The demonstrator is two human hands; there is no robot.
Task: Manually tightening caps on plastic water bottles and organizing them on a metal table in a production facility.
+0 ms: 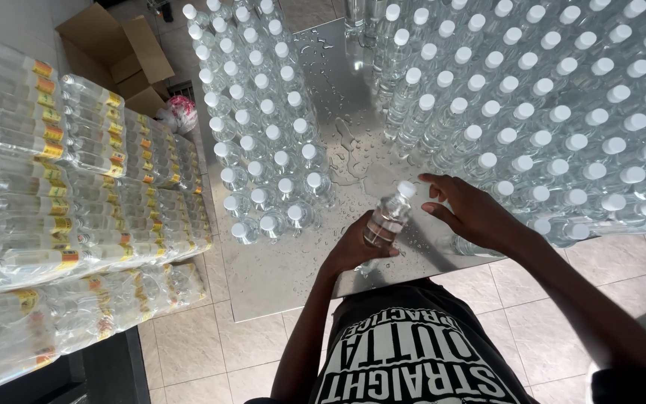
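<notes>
We are keeping the clear bottle steady and upright over the wet surface near its front edge, our left hand closing around its lower body while our right hand is hovering open-fingered beside its white cap, between two bottle blocks.

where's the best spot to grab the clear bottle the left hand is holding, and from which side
Grip the clear bottle around its smooth round body, below the white cap, as the left hand does. It tilts cap-up over the wet metal table, so probably wrap it from the near, lower side; the right hand hovers beside the cap.
</notes>
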